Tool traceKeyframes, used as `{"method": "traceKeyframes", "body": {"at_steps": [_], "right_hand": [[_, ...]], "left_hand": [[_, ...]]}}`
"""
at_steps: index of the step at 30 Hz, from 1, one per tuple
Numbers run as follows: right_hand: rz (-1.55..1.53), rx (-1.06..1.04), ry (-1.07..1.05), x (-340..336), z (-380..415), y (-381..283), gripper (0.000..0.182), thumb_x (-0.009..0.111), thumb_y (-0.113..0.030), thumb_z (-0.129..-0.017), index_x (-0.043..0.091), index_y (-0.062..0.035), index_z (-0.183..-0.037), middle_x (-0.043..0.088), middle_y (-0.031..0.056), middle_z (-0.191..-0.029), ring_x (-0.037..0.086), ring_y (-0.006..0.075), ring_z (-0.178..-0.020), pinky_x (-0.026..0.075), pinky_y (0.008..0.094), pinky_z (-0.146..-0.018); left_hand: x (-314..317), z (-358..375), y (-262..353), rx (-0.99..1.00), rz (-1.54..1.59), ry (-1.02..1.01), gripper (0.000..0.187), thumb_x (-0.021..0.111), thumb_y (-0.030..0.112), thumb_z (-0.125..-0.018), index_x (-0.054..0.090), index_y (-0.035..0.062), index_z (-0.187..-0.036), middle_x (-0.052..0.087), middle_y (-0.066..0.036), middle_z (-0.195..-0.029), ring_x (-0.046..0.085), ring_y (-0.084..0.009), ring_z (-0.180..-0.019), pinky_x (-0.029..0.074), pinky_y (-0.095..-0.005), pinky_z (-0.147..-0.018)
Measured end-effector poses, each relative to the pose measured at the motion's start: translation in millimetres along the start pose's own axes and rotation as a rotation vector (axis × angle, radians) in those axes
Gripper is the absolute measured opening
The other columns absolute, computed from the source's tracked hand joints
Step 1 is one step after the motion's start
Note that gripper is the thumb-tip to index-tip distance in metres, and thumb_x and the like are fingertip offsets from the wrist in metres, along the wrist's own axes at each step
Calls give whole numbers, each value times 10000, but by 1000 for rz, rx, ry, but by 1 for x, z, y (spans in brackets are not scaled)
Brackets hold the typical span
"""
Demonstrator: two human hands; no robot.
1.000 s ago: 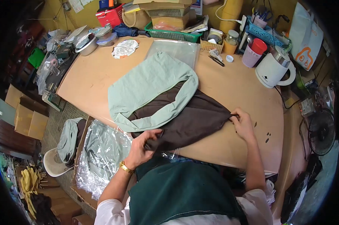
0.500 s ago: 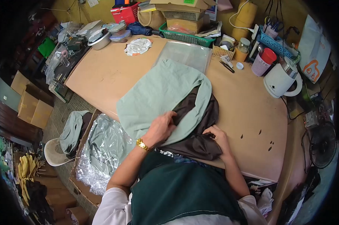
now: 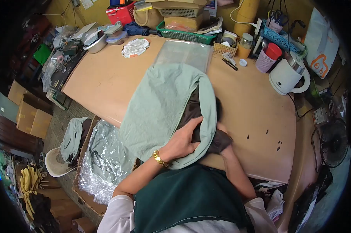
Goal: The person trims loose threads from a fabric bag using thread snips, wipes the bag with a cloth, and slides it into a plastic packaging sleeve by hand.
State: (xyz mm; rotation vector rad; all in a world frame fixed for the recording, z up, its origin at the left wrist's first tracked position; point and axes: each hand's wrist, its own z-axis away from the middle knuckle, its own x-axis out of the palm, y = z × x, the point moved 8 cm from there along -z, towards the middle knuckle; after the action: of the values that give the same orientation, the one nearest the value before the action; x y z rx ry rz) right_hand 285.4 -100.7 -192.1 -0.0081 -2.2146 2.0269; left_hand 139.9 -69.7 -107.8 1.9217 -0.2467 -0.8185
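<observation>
A pale green cloth cover (image 3: 156, 105) with a dark brown lining (image 3: 191, 106) lies across the near part of the table, its opening toward the right. My left hand (image 3: 185, 139), with a gold watch on the wrist, is at this opening. Its fingers reach over the brown lining, and thumb and fingers close on the green edge fold. Dark brown cloth covers most of my right hand (image 3: 222, 127) at the cover's right side. Only a little of that hand shows, so its grip is hidden. A clear plastic sheet (image 3: 179, 54) lies beyond the cover.
At the left, an open carton holds plastic-wrapped green cloth (image 3: 107, 155), beside a chair (image 3: 55, 163) with more cloth on it. A white kettle (image 3: 286, 75), a pink cup (image 3: 264, 62) and black tweezers (image 3: 229, 64) are at the right. A green basket (image 3: 187, 37) stands at the back.
My left hand has shifted right and closed on the green edge. My right hand has gone under the brown cloth. The green cover has turned more upright and now hides more of the lining.
</observation>
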Motion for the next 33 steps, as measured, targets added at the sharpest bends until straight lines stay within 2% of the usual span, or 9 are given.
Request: {"method": "traceKeyframes", "body": {"at_steps": [2,4,7,9,15,18,23,26,33], "right_hand": [[447,-401,-262,11,11,-55,419,700,-83,-820,576,-15,-1214,648,105,-1066,621,187,-981,499,329,-861],[793,235,-286,4,-3,-89,419,688,-94,-846,561,-47,-1243,621,161,-1108,612,224,-1039,492,351,-873],[460,-117,81,17,-19,-156,386,652,-125,-891,552,-63,-1259,585,216,-1197,604,269,-1090,488,355,-874],[450,-125,-256,63,-31,-147,506,623,-239,-926,440,-48,-1358,509,269,-1313,546,391,-1167,461,410,-934],[934,-25,-230,12,-27,-95,821,698,-253,-866,212,-48,-1496,366,270,-1446,381,416,-1342,355,438,-1093],[599,-145,-165,36,-16,-111,922,771,-204,-794,199,-69,-1505,371,235,-1450,385,392,-1353,363,429,-1095],[611,-424,-161,17,-3,-74,585,880,-181,-667,572,-11,-1134,589,121,-1092,534,304,-1155,470,408,-933],[171,61,301,-28,25,-36,342,844,-102,-721,591,-25,-937,565,58,-941,534,242,-1101,422,390,-988],[311,-136,213,-30,28,-33,323,843,-103,-727,597,-16,-918,580,76,-924,567,261,-1062,440,391,-930]], "left_hand": [[-3,3,-3,52,-146,30,493,662,37,-737,541,34,-1215,549,-206,-1181,569,-381,-1053,493,-417,-854],[3,5,-17,-48,-349,-168,427,658,33,-708,565,22,-1125,553,-167,-998,582,-368,-928,503,-434,-780],[13,0,-2,46,-369,-185,354,645,38,-713,587,23,-1062,557,-149,-936,584,-369,-876,502,-449,-738],[27,2,-8,-21,-551,-356,308,617,11,-693,597,27,-1000,594,-156,-898,599,-369,-844,506,-447,-733],[-177,5,-15,-26,126,684,352,498,-124,-712,638,-26,-1019,624,-81,-927,631,-227,-899,512,-338,-802],[-129,-8,29,155,-240,463,341,536,-78,-733,655,-7,-1044,589,-150,-953,582,-285,-897,482,-335,-848],[-17,-2,42,-71,203,-308,413,521,135,-971,492,37,-1371,637,-162,-1168,640,-322,-1007,510,-353,-881],[-76,14,-30,-392,270,193,247,427,-6,-955,604,0,-1126,655,-83,-973,646,-95,-740,530,-227,-658],[-57,4,-59,-217,-53,236,163,675,11,-841,689,31,-1002,597,-57,-996,612,-125,-804,494,-259,-692]]}}
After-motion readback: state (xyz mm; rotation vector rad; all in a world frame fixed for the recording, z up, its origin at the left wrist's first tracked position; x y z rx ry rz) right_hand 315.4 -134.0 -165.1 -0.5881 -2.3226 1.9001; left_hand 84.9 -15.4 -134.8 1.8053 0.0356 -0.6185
